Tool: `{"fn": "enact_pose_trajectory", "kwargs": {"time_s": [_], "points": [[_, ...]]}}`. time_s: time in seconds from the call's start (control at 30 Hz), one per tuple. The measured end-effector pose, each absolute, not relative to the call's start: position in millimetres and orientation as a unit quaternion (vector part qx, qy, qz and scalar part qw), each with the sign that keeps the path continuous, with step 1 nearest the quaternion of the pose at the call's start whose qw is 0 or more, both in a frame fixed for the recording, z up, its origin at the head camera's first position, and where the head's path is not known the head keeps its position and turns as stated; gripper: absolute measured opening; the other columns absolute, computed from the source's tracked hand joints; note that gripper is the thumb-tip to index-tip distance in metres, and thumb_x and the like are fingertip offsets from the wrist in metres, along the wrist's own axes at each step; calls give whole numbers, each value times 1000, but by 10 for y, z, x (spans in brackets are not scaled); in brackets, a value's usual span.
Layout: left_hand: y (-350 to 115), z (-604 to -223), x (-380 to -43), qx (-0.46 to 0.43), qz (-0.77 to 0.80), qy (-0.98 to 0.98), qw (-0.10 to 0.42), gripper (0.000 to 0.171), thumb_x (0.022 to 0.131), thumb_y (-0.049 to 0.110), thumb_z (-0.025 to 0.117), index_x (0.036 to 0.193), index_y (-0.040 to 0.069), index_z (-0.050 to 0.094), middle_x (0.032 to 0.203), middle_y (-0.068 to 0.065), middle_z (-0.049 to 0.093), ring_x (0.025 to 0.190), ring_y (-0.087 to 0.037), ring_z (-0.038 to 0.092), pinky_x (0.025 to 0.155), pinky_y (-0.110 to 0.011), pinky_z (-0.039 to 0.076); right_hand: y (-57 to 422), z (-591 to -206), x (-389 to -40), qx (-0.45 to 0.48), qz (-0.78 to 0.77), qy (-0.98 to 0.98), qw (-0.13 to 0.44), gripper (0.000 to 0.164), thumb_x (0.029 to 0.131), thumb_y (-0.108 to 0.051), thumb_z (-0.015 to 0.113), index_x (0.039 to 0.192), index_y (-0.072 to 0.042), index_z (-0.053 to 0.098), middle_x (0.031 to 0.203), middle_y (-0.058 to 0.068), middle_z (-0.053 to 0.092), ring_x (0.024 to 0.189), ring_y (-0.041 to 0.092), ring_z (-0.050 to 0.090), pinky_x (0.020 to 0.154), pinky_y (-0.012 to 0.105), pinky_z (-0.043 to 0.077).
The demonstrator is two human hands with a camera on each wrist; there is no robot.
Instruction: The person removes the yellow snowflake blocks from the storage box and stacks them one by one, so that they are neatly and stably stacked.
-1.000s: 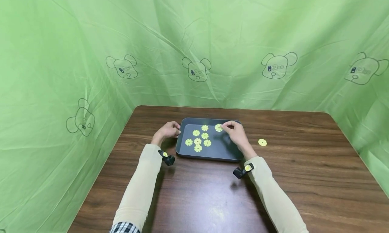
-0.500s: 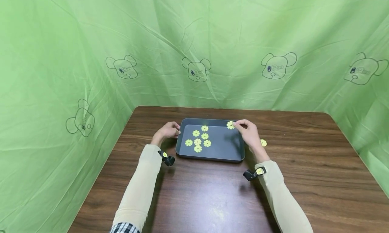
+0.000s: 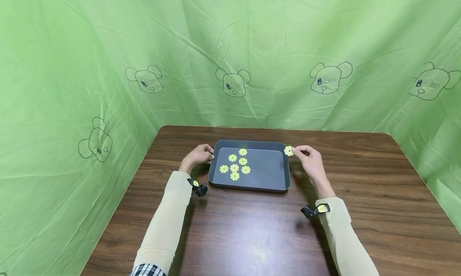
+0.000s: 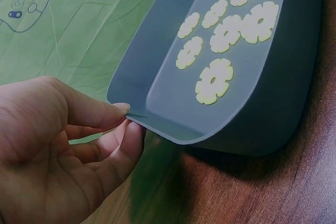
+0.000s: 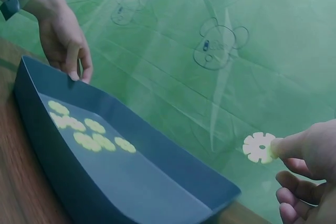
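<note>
My left hand (image 3: 197, 156) pinches the left rim of a dark grey rectangular tray (image 3: 268, 174) between thumb and fingers, as the left wrist view shows closely. Inside the tray, toward its left half, lie several flat yellow flower-shaped discs (image 4: 214, 85), each notched round its edge with a small hole in the centre. Just past the tray's far right corner, my right hand (image 3: 311, 163) pinches another such flower-shaped disc (image 5: 254, 149) at its edge with thumb and forefinger. The right wrist view has this disc upright, with the other fingers loosely curled below.
A brown wood-grain table (image 3: 360, 188) carries the tray near its back edge. Green cloth (image 3: 273, 48) with printed bear heads hangs behind and along both sides. Black straps with small cameras sit on both wrists (image 3: 315, 210).
My right hand has carried the disc rightward, from over the tray to beyond its right rim. A loose disc seen earlier on the table at right is now hidden behind that hand. The left hand stays put.
</note>
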State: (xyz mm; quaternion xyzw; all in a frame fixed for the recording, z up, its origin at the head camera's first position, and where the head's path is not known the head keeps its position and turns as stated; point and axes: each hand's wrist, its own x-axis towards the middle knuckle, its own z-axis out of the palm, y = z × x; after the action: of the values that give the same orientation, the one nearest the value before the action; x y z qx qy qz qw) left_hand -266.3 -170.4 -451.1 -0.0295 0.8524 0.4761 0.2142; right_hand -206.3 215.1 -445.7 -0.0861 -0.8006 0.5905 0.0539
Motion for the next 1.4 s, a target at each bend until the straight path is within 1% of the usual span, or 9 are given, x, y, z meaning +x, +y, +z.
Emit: {"fn": "enact_pose_trajectory", "kwargs": {"time_s": [0.13, 0.27, 0.53, 0.7, 0.93, 1.0, 1.17, 1.33, 1.4], "points": [[-1702, -4516, -2664, -31, 477, 852, 214, 28, 90, -1, 56, 116, -8, 50, 93, -9, 50, 76, -14, 55, 80, -32, 56, 2254, -4481, -2019, -103, 584, -803, 55, 39, 89, -32, 67, 110, 1, 63, 89, -13, 58, 77, 0, 49, 62, 13, 43], [-1701, -4519, -2666, -28, 477, 852, 214, 29, 90, -1, 56, 117, -9, 49, 92, -9, 50, 75, -14, 55, 81, -33, 56, 2337, -4499, -1979, -114, 576, -807, 59, 40, 89, -33, 67, 109, 1, 63, 88, -12, 57, 74, -1, 48, 58, 12, 42], [-1701, -4518, -2653, -30, 475, 853, 215, 29, 89, -1, 55, 117, -8, 49, 94, -9, 50, 77, -15, 55, 78, -30, 56, 2526, -4629, -1929, -126, 553, -821, 64, 37, 90, -33, 66, 106, -1, 63, 85, -16, 57, 79, -1, 49, 65, 13, 42], [-1704, -4519, -2654, -32, 474, 853, 216, 29, 89, -1, 55, 117, -8, 50, 95, -10, 50, 79, -16, 55, 81, -33, 56, 2629, -4720, -1922, -142, 535, -832, 52, 37, 90, -36, 65, 107, -2, 63, 88, -14, 57, 81, 1, 49, 67, 15, 42], [-1686, -4502, -2657, -31, 471, 855, 215, 27, 89, -2, 55, 115, -8, 50, 95, -10, 50, 79, -16, 55, 84, -35, 56, 2748, -4690, -1876, -141, 481, -865, 18, 42, 94, -36, 57, 113, 2, 61, 115, 16, 58, 98, 19, 49, 76, 23, 38], [-1685, -4501, -2654, -29, 469, 856, 213, 27, 89, -2, 54, 115, -8, 50, 96, -11, 50, 80, -17, 56, 84, -36, 56, 2793, -4672, -1864, -137, 459, -878, 10, 42, 95, -35, 56, 112, 2, 61, 117, 20, 58, 100, 24, 49, 76, 25, 38], [-1690, -4503, -2656, -26, 467, 857, 214, 27, 89, -2, 54, 115, -8, 50, 98, -12, 51, 83, -19, 57, 83, -36, 56, 2892, -4657, -1849, -134, 421, -897, -22, 41, 95, -36, 55, 111, 2, 63, 110, 19, 59, 93, 27, 49, 71, 29, 39], [-1693, -4495, -2653, -29, 470, 855, 218, 26, 89, -1, 55, 115, -7, 50, 97, -11, 50, 81, -17, 56, 82, -34, 56, 2958, -4702, -1873, -136, 404, -903, -48, 40, 94, -36, 56, 109, 0, 64, 83, 4, 61, 79, 21, 50, 66, 28, 40], [-1693, -4495, -2653, -27, 470, 855, 218, 26, 89, -1, 55, 114, -7, 50, 96, -11, 50, 80, -17, 56, 81, -34, 56, 2975, -4735, -1891, -137, 394, -907, -50, 39, 93, -36, 57, 107, 0, 65, 76, 2, 60, 77, 21, 51, 64, 28, 40]]}}
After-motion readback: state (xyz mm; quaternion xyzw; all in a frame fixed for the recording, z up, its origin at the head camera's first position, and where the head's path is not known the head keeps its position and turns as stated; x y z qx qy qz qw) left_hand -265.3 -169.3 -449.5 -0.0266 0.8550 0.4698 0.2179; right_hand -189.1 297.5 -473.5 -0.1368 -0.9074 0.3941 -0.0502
